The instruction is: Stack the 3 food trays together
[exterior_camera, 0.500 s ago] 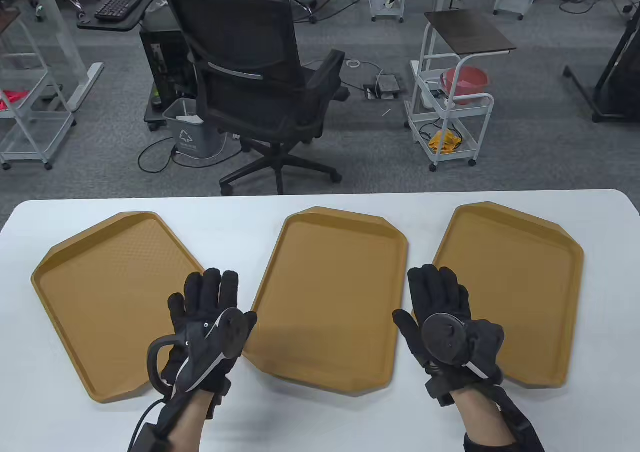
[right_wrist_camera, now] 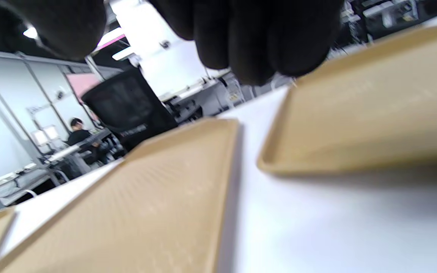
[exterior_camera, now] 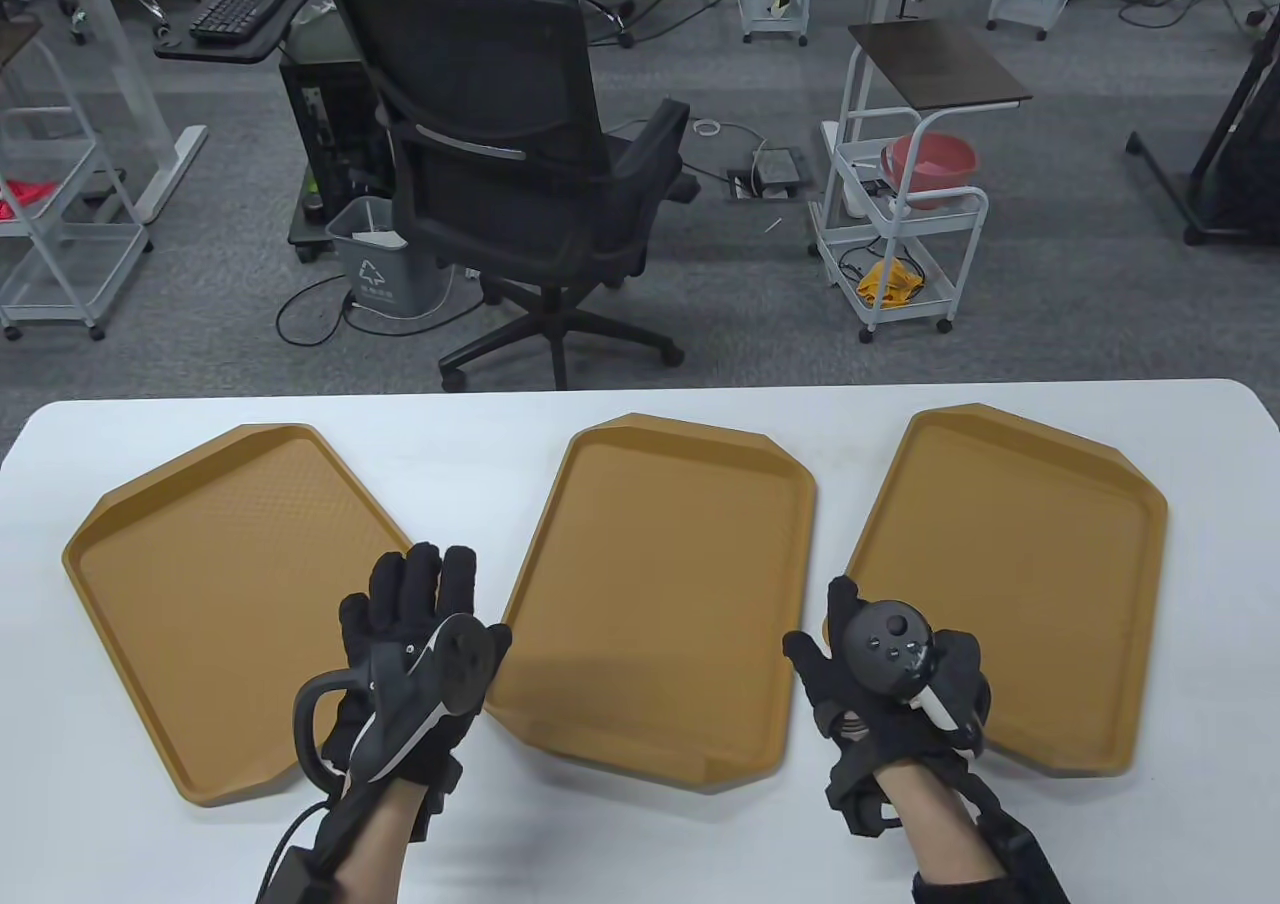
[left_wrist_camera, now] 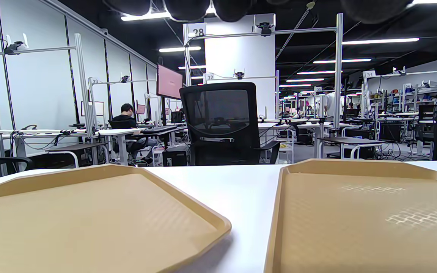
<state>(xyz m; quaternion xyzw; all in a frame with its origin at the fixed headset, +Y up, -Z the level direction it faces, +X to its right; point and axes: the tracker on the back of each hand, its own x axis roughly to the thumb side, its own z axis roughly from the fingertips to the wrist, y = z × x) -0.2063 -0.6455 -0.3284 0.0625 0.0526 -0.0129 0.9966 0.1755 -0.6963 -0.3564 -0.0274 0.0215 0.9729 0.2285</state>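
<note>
Three tan food trays lie side by side on the white table point(exterior_camera: 640, 844), none touching: the left tray point(exterior_camera: 230, 594), the middle tray point(exterior_camera: 660, 584) and the right tray point(exterior_camera: 1020, 584). My left hand point(exterior_camera: 415, 624) is open with fingers spread, over the gap between the left and middle trays. The left wrist view shows the left tray point(left_wrist_camera: 89, 220) and the middle tray point(left_wrist_camera: 366, 220) lying flat. My right hand point(exterior_camera: 880, 664) is at the right tray's near left rim, fingers curled down and thumb apart. In the right wrist view its fingers point(right_wrist_camera: 256, 45) hang just over the right tray's rim point(right_wrist_camera: 366, 117), beside the middle tray point(right_wrist_camera: 146, 204).
A black office chair point(exterior_camera: 520, 164) stands on the floor just beyond the table's far edge. A white trolley point(exterior_camera: 900, 234) stands to its right. Bare table shows in front of the trays, around my wrists.
My right hand has tipped forward and curled its fingers down at the right tray's left rim. My left hand has barely moved. The trays lie as before.
</note>
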